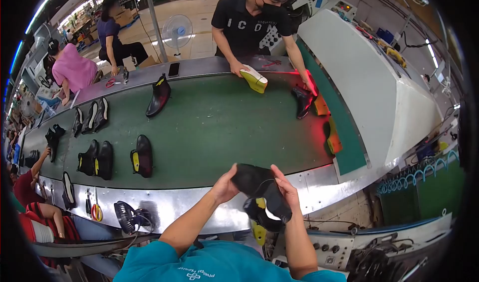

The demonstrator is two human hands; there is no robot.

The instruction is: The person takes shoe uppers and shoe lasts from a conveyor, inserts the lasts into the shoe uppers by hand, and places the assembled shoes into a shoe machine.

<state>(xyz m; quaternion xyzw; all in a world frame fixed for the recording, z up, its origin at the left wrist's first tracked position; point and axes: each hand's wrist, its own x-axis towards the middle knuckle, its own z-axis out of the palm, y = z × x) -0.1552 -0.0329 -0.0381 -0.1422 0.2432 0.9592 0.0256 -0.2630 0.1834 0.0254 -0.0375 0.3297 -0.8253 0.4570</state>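
Over the near edge of the belt, my left hand (225,186) closes on the side of a black ankle boot (252,178). My right hand (287,186) is wrapped round the boot's other side. Black leather with a yellow patch and a white strip (267,209) hangs just below, close to my right wrist; whether this is a second boot or part of the same one I cannot tell. Both palms and some fingertips are hidden. On the green conveyor belt (214,137) to my left stands a black boot with a yellow lining (142,157).
Across the belt, a co-worker holds a white and yellow-green shoe form (255,79) and touches a black boot (302,101) under red light by a large white machine (359,92). More boots (103,159) stand left. A small black fan (130,217) and scissors (97,211) line the near edge.
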